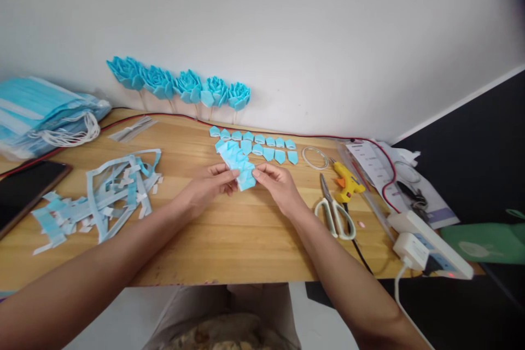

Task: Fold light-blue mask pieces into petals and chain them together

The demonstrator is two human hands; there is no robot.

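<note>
Between my hands, above the middle of the table, is a light blue strip of folded, pointed petals (235, 158), slanting down to the right. My left hand (211, 183) pinches its lower left edge with thumb and fingers. The thumb and fingers of my right hand (276, 183) close on its right end. Just behind lie two rows of loose folded blue petals (268, 153), partly covered by the strip. Several blue fabric flowers (188, 86) on thin sticks lean against the wall beyond them.
On the left are cut mask scraps (96, 202), a phone (30, 188) and a bag of blue face masks (41, 109). To the right lie scissors (334, 210), a yellow glue gun (348, 181), a tape roll (315, 158) and a power strip (430, 246). A red-black cable (270, 134) runs along the back.
</note>
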